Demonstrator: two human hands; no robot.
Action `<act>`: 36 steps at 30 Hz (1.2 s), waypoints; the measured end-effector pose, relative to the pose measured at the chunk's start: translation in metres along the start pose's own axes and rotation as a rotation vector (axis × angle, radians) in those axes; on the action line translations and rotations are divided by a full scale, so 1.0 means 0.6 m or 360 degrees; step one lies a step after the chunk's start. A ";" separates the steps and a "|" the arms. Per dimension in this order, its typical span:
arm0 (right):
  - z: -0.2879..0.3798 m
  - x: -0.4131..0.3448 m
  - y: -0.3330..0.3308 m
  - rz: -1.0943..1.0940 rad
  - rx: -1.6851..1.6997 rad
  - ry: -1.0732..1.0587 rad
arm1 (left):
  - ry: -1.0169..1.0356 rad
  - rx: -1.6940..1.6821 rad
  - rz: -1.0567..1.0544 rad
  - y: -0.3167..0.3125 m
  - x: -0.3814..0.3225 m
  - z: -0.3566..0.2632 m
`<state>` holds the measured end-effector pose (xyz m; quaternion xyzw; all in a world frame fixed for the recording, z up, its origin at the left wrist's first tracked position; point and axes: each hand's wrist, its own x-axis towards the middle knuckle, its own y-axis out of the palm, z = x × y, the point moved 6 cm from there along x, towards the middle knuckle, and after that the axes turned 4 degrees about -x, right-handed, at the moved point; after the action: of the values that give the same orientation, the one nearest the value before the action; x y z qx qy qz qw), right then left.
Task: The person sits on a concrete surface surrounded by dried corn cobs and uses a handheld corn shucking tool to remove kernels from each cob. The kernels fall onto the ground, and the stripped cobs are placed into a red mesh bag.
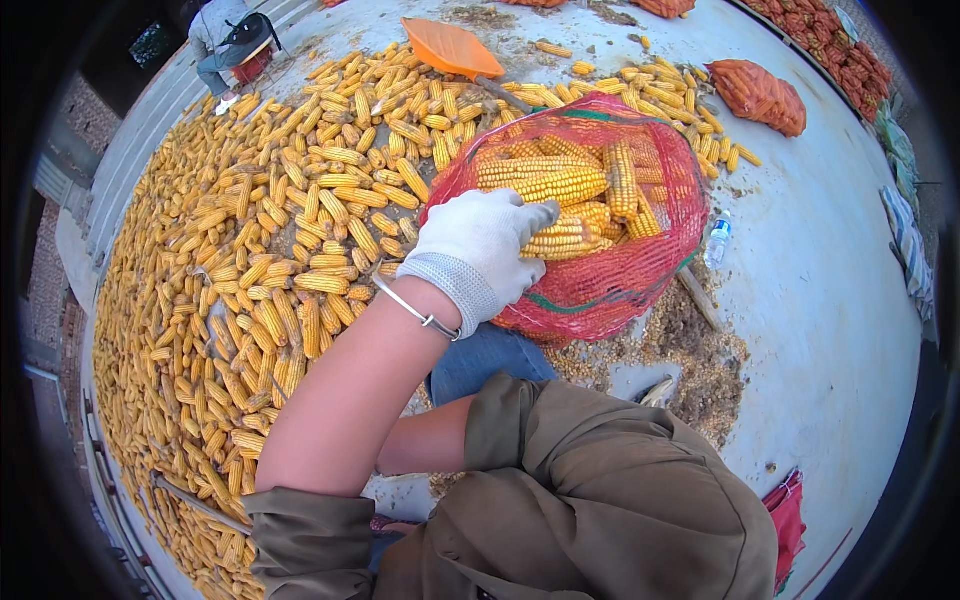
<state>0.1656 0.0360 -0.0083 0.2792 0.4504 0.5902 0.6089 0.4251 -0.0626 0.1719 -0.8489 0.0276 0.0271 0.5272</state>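
Note:
My left hand [487, 240], in a whitish knitted glove with darkened fingertips, is over the left side of an open red mesh bag [600, 307]. Its fingers and thumb are spread and touch yellow corn cobs [562, 186] inside the bag; the palm is hidden, so a grip cannot be made out. A silver bangle [416, 309] circles the wrist. The bag, with green bands in its mesh, stands near my jeans-clad leg. My right forearm [424, 442] passes behind the left one, and my right hand is out of view.
A broad heap of corn cobs [322, 281] covers the left. An orange scoop [454, 49] lies beyond the bag. Right are a filled mesh bag [757, 97], a plastic bottle [718, 241], and loose kernels [705, 367]. Another person [221, 37] sits at the upper left.

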 end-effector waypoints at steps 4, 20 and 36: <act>0.018 -0.001 -0.014 -0.0007 0.0008 0.0010 | 0.0187 -0.0004 -0.0050 0.054 0.048 -0.011; 0.040 -0.009 -0.005 0.0027 0.0068 0.0022 | 0.0547 0.0275 0.0045 0.106 -0.005 -0.038; 0.045 0.006 -0.003 -0.0121 0.0059 -0.0022 | 0.0703 -0.0170 -0.0597 -0.013 -0.144 -0.036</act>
<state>0.1897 0.0447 0.0013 0.2772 0.4673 0.5562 0.6288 0.3400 -0.0767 0.1949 -0.8511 -0.0173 -0.2547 0.4587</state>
